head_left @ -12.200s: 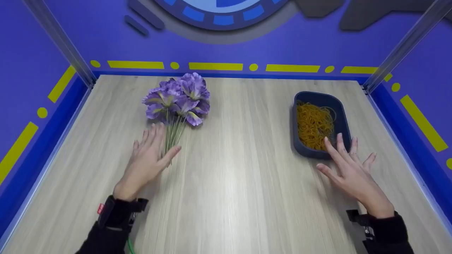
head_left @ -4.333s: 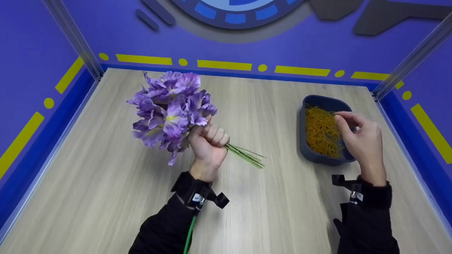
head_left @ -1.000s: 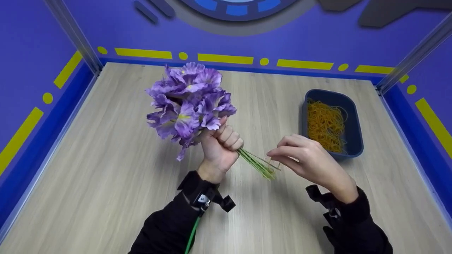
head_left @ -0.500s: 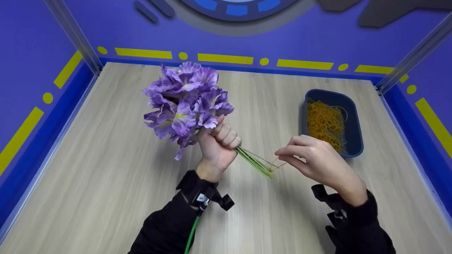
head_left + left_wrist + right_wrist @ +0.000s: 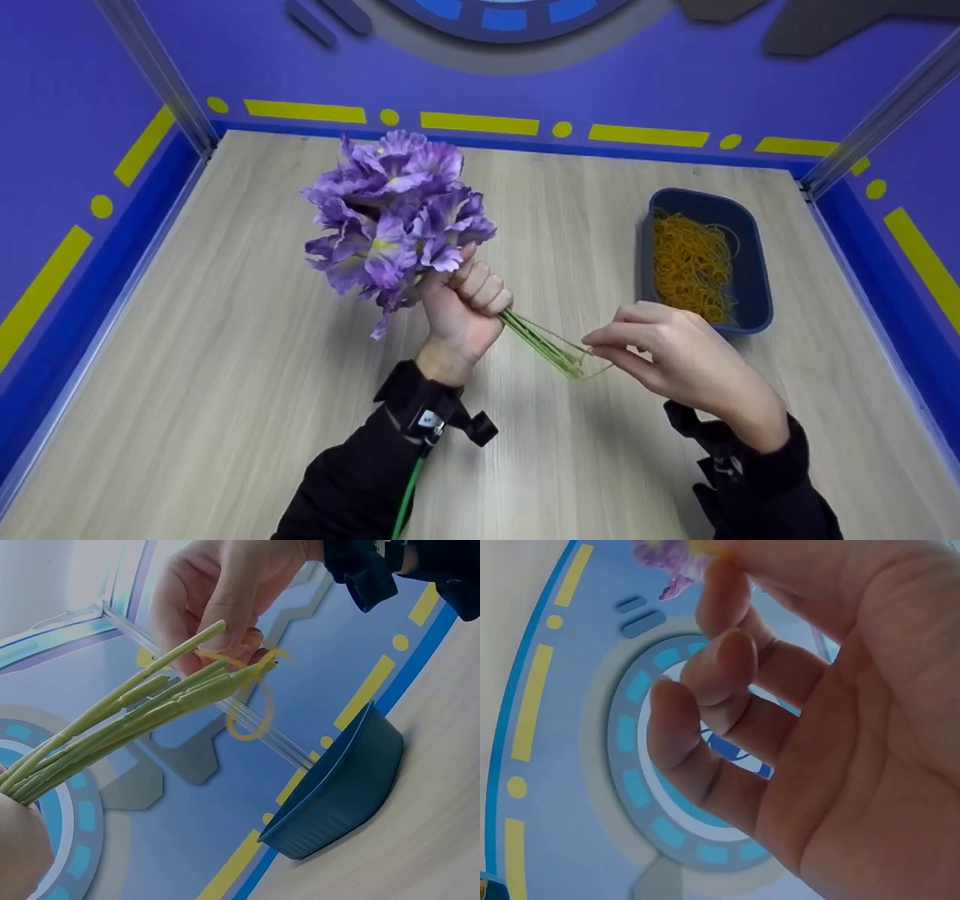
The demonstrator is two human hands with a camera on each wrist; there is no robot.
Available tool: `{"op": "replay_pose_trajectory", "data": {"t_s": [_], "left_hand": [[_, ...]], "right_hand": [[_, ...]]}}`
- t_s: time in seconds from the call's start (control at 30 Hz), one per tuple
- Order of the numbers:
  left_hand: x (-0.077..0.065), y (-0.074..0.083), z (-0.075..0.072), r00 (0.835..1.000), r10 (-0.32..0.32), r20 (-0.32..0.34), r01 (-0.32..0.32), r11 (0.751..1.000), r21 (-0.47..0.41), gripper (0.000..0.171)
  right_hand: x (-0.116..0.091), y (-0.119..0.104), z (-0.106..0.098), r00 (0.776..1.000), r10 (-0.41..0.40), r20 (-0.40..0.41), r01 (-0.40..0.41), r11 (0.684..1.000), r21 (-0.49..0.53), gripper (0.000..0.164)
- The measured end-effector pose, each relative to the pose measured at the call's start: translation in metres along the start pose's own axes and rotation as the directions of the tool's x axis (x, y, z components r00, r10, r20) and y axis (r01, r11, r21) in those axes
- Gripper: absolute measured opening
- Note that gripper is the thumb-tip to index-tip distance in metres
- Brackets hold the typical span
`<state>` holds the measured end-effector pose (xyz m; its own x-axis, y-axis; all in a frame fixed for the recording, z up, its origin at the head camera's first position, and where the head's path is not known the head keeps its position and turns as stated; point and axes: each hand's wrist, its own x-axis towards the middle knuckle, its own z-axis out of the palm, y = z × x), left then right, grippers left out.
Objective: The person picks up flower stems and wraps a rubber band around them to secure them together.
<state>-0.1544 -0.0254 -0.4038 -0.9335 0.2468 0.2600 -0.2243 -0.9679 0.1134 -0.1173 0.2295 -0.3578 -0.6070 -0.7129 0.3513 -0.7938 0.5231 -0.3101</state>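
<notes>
My left hand (image 5: 465,315) grips a bunch of purple artificial flowers (image 5: 397,210) around the stems, blooms toward the upper left. Bare green stems (image 5: 541,345) stick out of the fist to the lower right. At their cut ends my right hand (image 5: 675,356) pinches a thin yellow rubber band between thumb and fingertips. In the left wrist view the rubber band (image 5: 251,736) hangs in a loop by the stem tips (image 5: 225,679), one stem standing apart from the others. The right wrist view shows the remaining fingers (image 5: 671,720) loosely bent; the pinch lies at its top edge.
A dark blue box (image 5: 752,300) with a heap of yellow rubber bands (image 5: 686,262) stands on the wooden table (image 5: 300,420), just beyond the right hand. Blue-purple panels (image 5: 480,97) enclose the back and sides. A green cable (image 5: 407,491) runs along the left sleeve.
Earlier the flowers lay on the table; the left hand has lifted them. The right hand took a rubber band from the box to the stem ends, and lately shifted slightly down and right.
</notes>
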Motion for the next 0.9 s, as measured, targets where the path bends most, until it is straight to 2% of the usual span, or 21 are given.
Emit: {"op": "replay_pose_trajectory", "data": {"t_s": [0.23, 0.4, 0.57, 0.73, 0.9], "left_hand": [[0.0002, -0.0004, 0.0008, 1.000, 0.006, -0.010, -0.006, 1.000, -0.028, 0.058], [0.0002, -0.0008, 0.0021, 1.000, 0.013, -0.010, -0.013, 0.999, -0.030, 0.059], [-0.0001, -0.0002, 0.0020, 1.000, 0.014, -0.025, -0.015, 1.000, -0.022, 0.059], [-0.0007, -0.0004, 0.0023, 1.000, 0.010, -0.030, -0.010, 1.000, 0.001, 0.059], [-0.0021, -0.0006, 0.0022, 1.000, 0.009, -0.030, -0.009, 1.000, 0.024, 0.060]], "right_hand": [[0.0026, 0.0028, 0.0029, 0.998, -0.056, -0.013, 0.056, 0.998, 0.034, 0.022], [0.0015, 0.0059, 0.0014, 0.990, -0.138, -0.010, 0.139, 0.987, 0.075, 0.029], [0.0027, 0.0068, 0.0025, 0.975, -0.217, -0.040, 0.220, 0.970, 0.104, 0.038], [0.0066, 0.0064, 0.0053, 0.970, -0.238, -0.053, 0.241, 0.966, 0.087, 0.039], [0.0097, 0.0049, 0.0085, 0.973, -0.220, -0.070, 0.225, 0.971, 0.077, 0.036]]}}
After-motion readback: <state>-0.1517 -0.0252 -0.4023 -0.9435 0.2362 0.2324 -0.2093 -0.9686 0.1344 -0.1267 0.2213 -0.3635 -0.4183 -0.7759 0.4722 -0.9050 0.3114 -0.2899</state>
